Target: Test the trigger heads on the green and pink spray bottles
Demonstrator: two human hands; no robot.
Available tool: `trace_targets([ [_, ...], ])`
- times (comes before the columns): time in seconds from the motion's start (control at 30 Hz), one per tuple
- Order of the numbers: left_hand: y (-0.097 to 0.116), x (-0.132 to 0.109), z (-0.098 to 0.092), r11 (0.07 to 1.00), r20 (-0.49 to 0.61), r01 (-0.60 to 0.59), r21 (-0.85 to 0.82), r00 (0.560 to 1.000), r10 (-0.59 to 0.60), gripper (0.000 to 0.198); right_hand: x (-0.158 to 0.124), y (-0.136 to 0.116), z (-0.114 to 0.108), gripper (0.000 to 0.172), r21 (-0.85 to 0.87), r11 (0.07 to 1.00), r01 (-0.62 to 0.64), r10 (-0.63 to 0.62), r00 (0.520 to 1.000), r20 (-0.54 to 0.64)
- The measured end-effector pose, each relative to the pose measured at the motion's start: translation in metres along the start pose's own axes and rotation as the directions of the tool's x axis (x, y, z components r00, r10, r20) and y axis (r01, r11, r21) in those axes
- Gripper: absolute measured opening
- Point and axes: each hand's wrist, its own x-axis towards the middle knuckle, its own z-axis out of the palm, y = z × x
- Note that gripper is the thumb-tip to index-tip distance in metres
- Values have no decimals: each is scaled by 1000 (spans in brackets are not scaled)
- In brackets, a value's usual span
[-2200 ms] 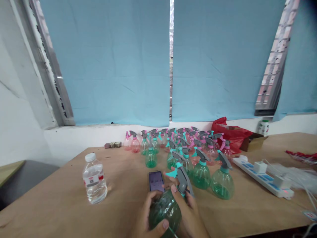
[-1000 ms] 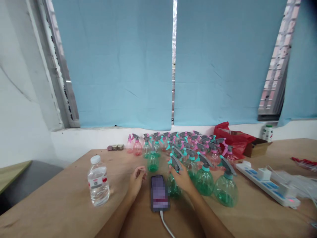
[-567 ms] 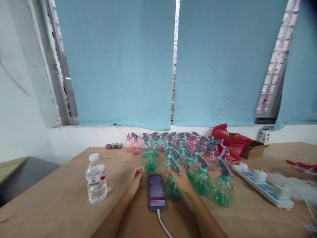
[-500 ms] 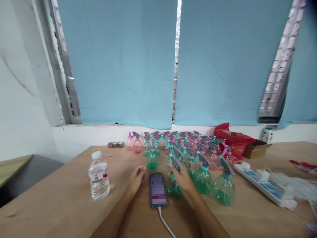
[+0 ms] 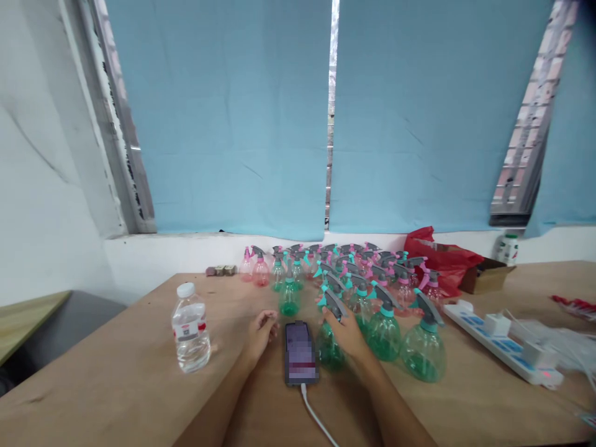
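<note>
My right hand (image 5: 343,328) is closed round the neck of a green spray bottle (image 5: 329,349) with a grey and turquoise trigger head. That bottle is upright on the table, just right of a phone (image 5: 300,355) lying face up. On the phone's other side, my left hand (image 5: 263,330) rests with its fingers curled in; whether anything is in them is hidden. A single green spray bottle (image 5: 289,298) stands beyond the phone. Close by on the right are two more green spray bottles, one (image 5: 384,332) beside my right hand and another (image 5: 423,351) farther out.
Several pink spray bottles (image 5: 261,272) and green ones crowd the back by the wall. A water bottle (image 5: 190,329) stands at left. To the right lie a power strip (image 5: 500,347), a red plastic bag (image 5: 437,264) and a cardboard box (image 5: 487,277). A white cable (image 5: 316,416) runs from the phone.
The view has shifted slightly, so the table things appear a little farther right. My right hand stays on the green spray bottle; my left hand remains curled beside the phone.
</note>
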Motion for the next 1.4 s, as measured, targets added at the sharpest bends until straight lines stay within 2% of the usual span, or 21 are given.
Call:
trace_targets([
  [0.33, -1, -1, 3, 998, 41, 23, 67, 999, -25, 50, -1, -5, 3, 23, 70, 997, -32, 35, 998, -47],
  [0.57, 0, -2, 3, 999, 60, 11, 41, 998, -14, 49, -3, -6, 0, 39, 25, 999, -29, 29, 1000, -9],
  [0.67, 0, -2, 4, 999, 60, 13, 31, 998, -15, 50, -3, -7, 0, 37, 27, 999, -38, 39, 999, -21],
  [0.83, 0, -3, 5, 1000, 54, 1, 3, 999, -1, 49, -2, -7, 1, 23, 107, 993, -57, 62, 997, -45],
  [1.1, 0, -4, 5, 999, 75, 4, 47, 997, -8, 44, -7, -9, -1, 34, 42, 998, -43, 44, 998, -40],
  [1.33, -4, -2, 4, 994, 85, -4, 105, 996, -5, 40, -3, -10, 0, 22, 79, 996, -47, 51, 997, -50],
  [1.4, -5, -2, 4, 995, 84, -3, 104, 996, -6, 40, -2, -9, 0, 25, 76, 996, -51, 55, 998, -44],
])
